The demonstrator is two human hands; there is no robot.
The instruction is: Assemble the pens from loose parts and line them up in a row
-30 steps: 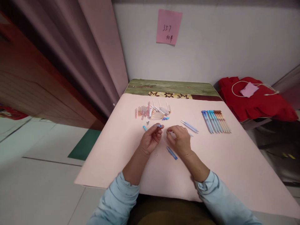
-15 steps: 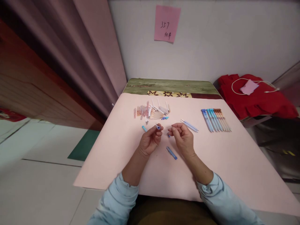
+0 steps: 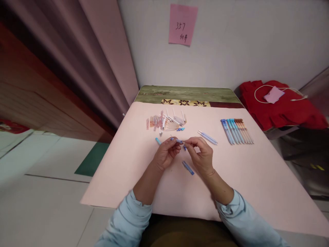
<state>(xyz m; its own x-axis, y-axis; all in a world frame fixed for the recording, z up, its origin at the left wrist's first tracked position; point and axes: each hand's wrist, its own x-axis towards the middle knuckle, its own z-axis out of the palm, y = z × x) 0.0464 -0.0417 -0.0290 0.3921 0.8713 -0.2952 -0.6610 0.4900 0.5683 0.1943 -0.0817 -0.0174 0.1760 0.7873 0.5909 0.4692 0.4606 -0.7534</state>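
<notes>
Pale pink surface (image 3: 123,178), green strip (image 3: 185,91) along far edge, grey wall (image 3: 231,44) behind with pink note (image 3: 183,24). Mauve curtain (image 3: 102,44) at left; red cloth (image 3: 277,111) at right, pale cord (image 3: 257,97) looped on top. Tiled floor (image 3: 46,202) below. Blue pen piece (image 3: 177,140) above middle of surface, pinched in left hand (image 3: 167,154). Right hand (image 3: 202,156): grip closed at piece's end, contents too small to tell. Row of pens (image 3: 236,132) farther right.
</notes>
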